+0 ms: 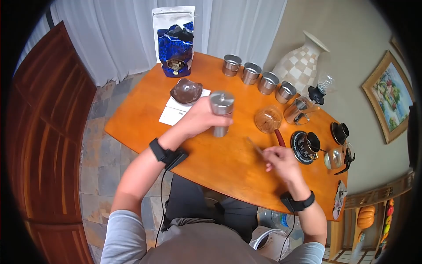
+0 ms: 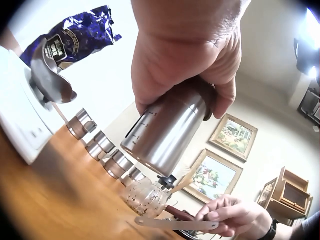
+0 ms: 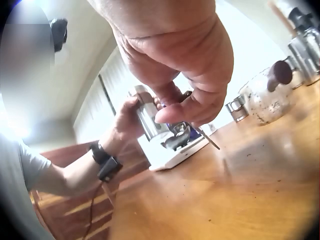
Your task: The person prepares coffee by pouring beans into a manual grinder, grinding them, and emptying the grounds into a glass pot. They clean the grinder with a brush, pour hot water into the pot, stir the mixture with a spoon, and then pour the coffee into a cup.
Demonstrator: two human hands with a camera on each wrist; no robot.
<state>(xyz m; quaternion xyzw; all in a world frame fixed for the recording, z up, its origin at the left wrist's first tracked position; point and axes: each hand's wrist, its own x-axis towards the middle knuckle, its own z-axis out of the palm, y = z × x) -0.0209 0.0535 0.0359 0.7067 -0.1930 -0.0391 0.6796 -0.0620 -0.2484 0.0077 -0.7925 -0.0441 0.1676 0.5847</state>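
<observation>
Interior of a home, with the look of a dining area; pale curtains (image 1: 244, 26) fall to a tiled floor (image 1: 94, 167); a polished table (image 1: 235, 169) bears a cup (image 1: 312, 141) on its saucer (image 1: 297, 148); gilt-framed paintings (image 1: 386, 94) hang on the plain wall (image 1: 347, 48); a checkered vase (image 1: 300, 66), a pumpkin ornament (image 1: 365, 216) and a wooden cabinet (image 2: 294, 196) add household furnishing.

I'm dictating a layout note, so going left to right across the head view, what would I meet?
Dark wood panel, brown bowl, steel cylinder held by the left hand, clear glass pot, black cup on a black saucer, another black cup, framed painting.
</observation>
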